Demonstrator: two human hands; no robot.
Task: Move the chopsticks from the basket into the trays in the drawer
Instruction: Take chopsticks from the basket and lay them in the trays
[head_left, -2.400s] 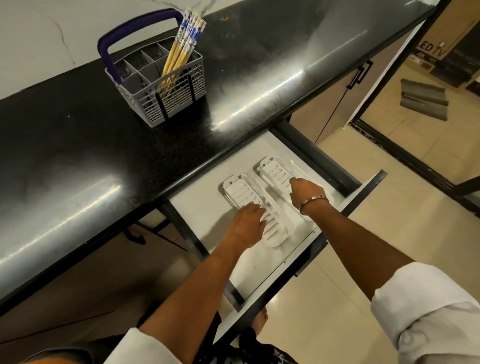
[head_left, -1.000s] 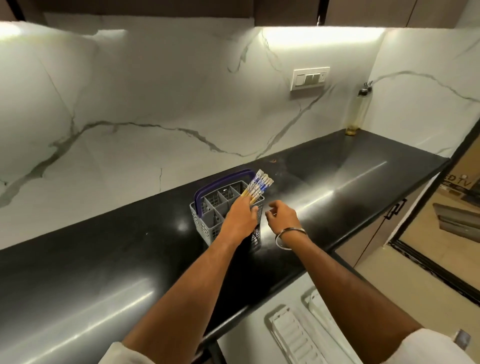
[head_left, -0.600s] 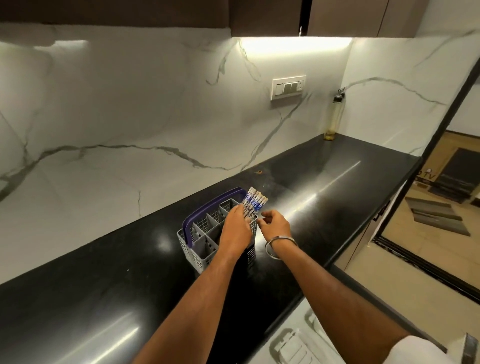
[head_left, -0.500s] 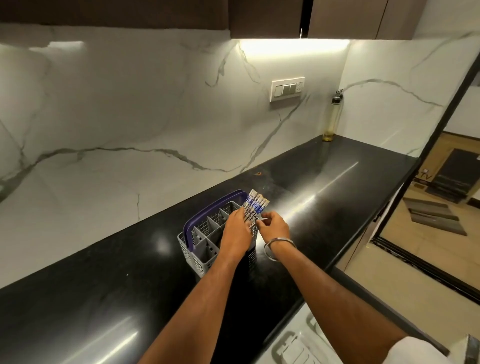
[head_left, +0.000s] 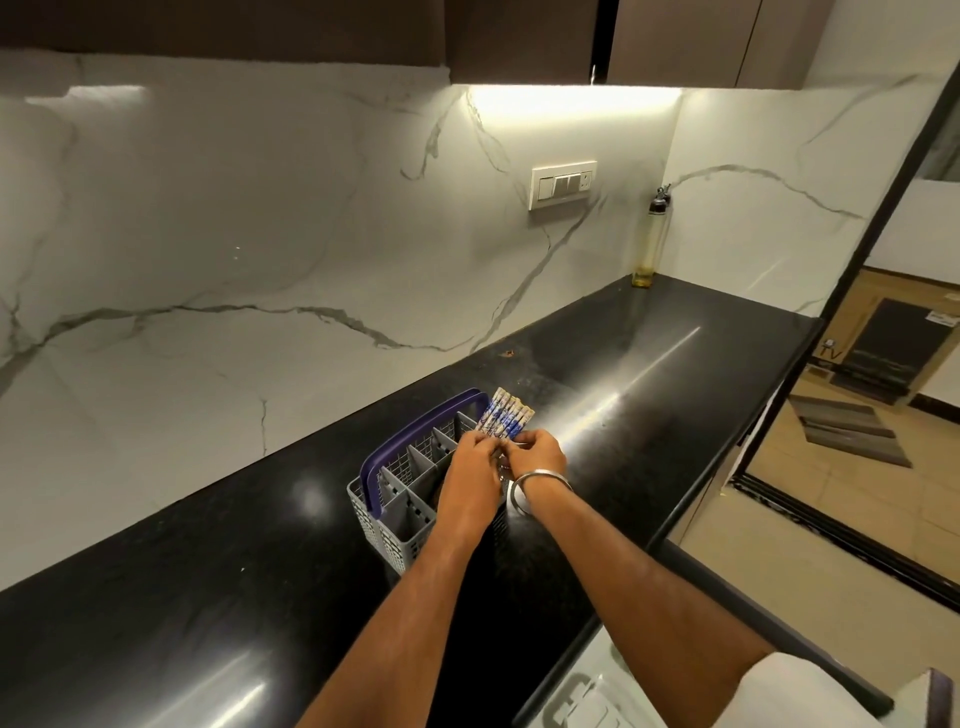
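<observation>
A grey cutlery basket (head_left: 396, 514) with a purple handle stands on the black counter. Several chopsticks (head_left: 506, 418) with blue-and-white patterned tops stick up from its right corner compartment. My left hand (head_left: 470, 467) is closed around the bundle just below the patterned tops. My right hand (head_left: 537, 454), with a metal bangle on the wrist, pinches the chopsticks from the right side. The lower parts of the chopsticks are hidden behind my hands. A corner of a white tray (head_left: 576, 704) in the open drawer shows at the bottom edge, below the counter front.
The black counter (head_left: 649, 374) runs along a white marble wall. An oil bottle (head_left: 652, 239) stands in the far right corner. A switch plate (head_left: 562, 183) is on the wall. To the right, the counter ends at a doorway with tiled floor.
My hands left the drawer trays and went up to the basket. Over the last second both closed on the chopstick bundle, the right hand moving in from the side.
</observation>
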